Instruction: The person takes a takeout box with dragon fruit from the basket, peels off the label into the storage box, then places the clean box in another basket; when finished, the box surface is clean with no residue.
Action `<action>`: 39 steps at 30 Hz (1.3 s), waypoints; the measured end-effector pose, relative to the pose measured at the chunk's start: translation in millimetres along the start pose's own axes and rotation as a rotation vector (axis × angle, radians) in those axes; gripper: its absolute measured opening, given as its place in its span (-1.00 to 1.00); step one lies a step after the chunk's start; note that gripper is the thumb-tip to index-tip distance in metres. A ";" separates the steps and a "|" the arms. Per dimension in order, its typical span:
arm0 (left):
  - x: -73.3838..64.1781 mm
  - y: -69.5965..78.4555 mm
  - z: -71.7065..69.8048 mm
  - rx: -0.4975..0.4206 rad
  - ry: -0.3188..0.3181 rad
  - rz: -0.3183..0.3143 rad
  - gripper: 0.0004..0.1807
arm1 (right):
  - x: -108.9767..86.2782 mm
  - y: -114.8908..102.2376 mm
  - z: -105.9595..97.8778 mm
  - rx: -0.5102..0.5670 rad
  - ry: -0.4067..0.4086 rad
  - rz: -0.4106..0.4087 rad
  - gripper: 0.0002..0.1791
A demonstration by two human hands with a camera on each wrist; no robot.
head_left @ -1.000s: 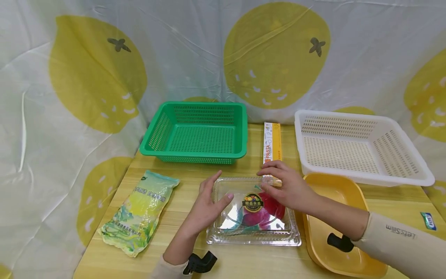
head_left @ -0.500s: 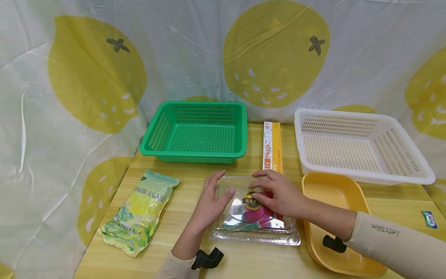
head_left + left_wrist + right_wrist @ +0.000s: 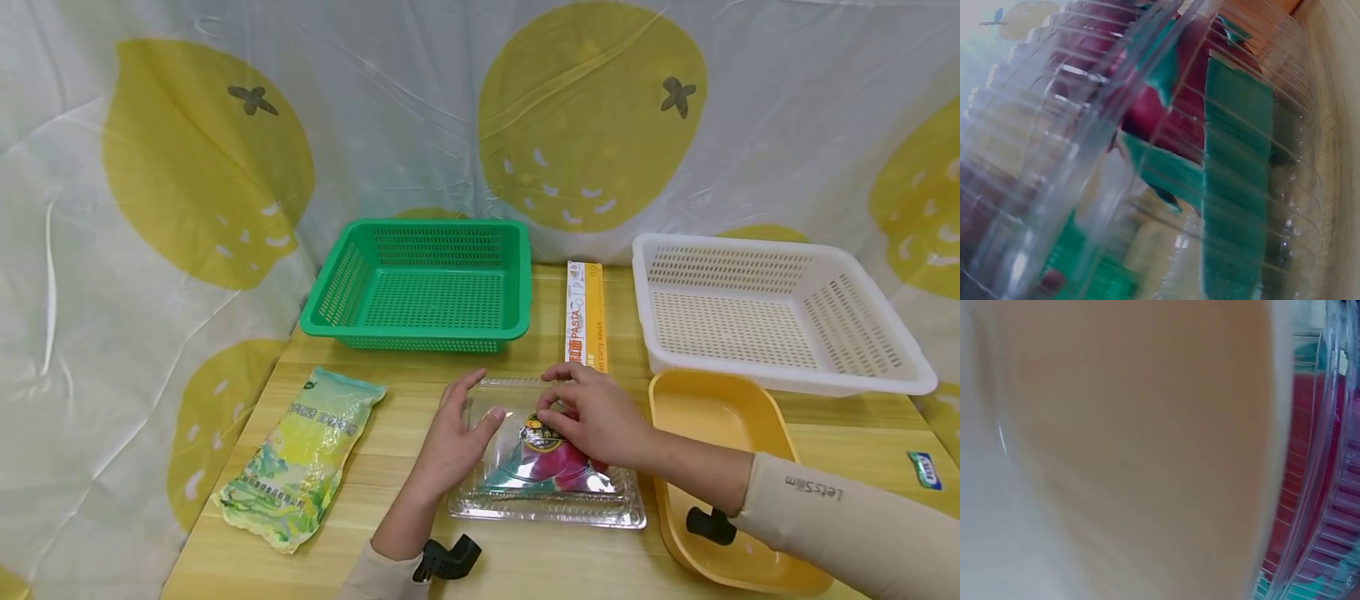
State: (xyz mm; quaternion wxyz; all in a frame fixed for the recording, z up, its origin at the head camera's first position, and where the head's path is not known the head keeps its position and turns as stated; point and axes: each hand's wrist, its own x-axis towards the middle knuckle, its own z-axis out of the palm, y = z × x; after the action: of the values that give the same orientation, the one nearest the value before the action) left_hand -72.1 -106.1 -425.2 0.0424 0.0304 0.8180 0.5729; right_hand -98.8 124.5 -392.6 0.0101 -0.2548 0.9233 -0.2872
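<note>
A clear plastic clamshell box (image 3: 498,500) lies closed on the table, with a dark gold-and-black label (image 3: 542,438) on its lid. Pink-red fruit (image 3: 567,467) with green parts shows through the lid, and through the ribbed wall in the left wrist view. My left hand (image 3: 453,442) lies along the box's left side, thumb apart from the other fingers. Over the lid's right part my right hand (image 3: 600,417) bends its fingers loosely, thumb and fingertips by the label. I cannot tell whether they touch it. In the right wrist view a blurred tan surface covers most of the frame.
A yellow basin (image 3: 780,533) stands close right of the box. Behind are a green basket (image 3: 435,332), a white basket (image 3: 750,379) and a narrow pasta box (image 3: 585,317). A printed plastic pack (image 3: 300,458) lies left, a small green-and-blue packet (image 3: 925,470) far right.
My right hand has moved left and slightly down from the box's back right corner to the label. My left hand has shifted slightly right. The box stays nearly in place.
</note>
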 end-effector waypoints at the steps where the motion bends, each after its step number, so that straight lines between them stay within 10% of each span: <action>1: 0.2 -0.5 0.1 0.000 -0.002 -0.002 -0.33 | 0.1 0.1 0.3 -0.004 -0.002 0.001 -0.95; 39: 0.3 -3.3 -0.2 -0.010 -0.018 0.000 -0.31 | -3.5 10.5 0.1 0.138 -0.042 -0.044 -0.82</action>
State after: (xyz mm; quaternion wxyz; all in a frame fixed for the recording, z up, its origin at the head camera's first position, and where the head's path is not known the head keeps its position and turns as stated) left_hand -72.4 -107.4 -428.2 0.0499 0.0353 0.8147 0.5767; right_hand -100.6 133.5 -398.8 0.0404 -0.2796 0.8952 -0.3447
